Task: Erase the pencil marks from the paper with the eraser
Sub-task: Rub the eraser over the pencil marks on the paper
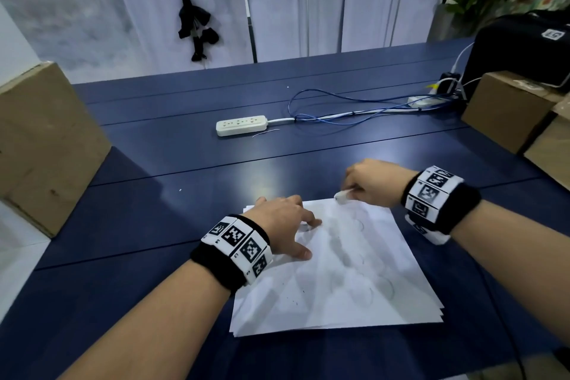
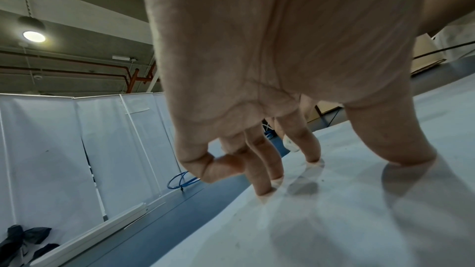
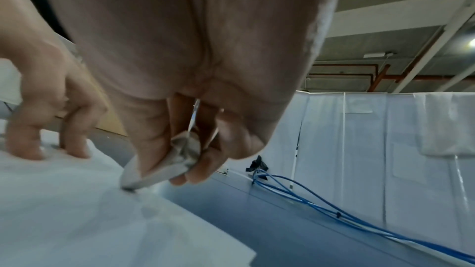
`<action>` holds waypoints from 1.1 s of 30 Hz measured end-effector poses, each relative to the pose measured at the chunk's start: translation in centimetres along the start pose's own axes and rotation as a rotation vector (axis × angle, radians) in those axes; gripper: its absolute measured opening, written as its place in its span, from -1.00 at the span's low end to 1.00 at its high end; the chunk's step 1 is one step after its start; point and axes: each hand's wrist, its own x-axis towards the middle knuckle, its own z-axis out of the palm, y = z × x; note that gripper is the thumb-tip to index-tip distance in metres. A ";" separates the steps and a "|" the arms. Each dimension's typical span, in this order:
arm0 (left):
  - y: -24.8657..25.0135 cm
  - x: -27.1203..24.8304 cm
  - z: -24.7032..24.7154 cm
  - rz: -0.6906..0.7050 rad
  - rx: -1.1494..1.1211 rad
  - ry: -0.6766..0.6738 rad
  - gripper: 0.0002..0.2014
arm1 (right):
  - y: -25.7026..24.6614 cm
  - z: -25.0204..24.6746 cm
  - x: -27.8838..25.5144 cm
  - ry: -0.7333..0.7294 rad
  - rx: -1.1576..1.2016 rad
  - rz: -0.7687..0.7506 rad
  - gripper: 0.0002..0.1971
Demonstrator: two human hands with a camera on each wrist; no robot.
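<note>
A stack of white paper (image 1: 354,287) with faint pencil circles and smudges lies on the blue table (image 1: 154,210). My left hand (image 1: 287,225) presses its spread fingertips (image 2: 264,192) onto the upper left part of the paper (image 2: 334,220). My right hand (image 1: 367,182) pinches a white eraser (image 1: 342,196) at the paper's far edge. In the right wrist view the eraser (image 3: 154,172) sits between thumb and fingers, its tip touching the paper (image 3: 77,210) at the top corner. The left hand (image 3: 51,119) shows there at left, fingers on the sheet.
A white power strip (image 1: 240,125) with blue and white cables (image 1: 354,111) lies further back on the table. Cardboard boxes stand at the left (image 1: 40,145) and right (image 1: 518,114). A black case (image 1: 524,49) sits at the back right. White partition panels (image 1: 277,0) close the far side.
</note>
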 end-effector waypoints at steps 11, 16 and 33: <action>0.1 0.0 0.0 0.004 0.003 0.004 -0.35 | 0.3 0.3 -1.1 -0.045 0.127 -0.101 -0.72; 0.0 0.0 0.0 -0.002 0.006 0.001 -0.35 | -0.1 1.4 -2.9 0.003 0.157 -0.210 -0.68; 0.3 -0.1 -0.2 -0.005 0.011 -0.008 -0.36 | -1.2 0.3 -4.3 -0.178 0.258 -0.198 -0.68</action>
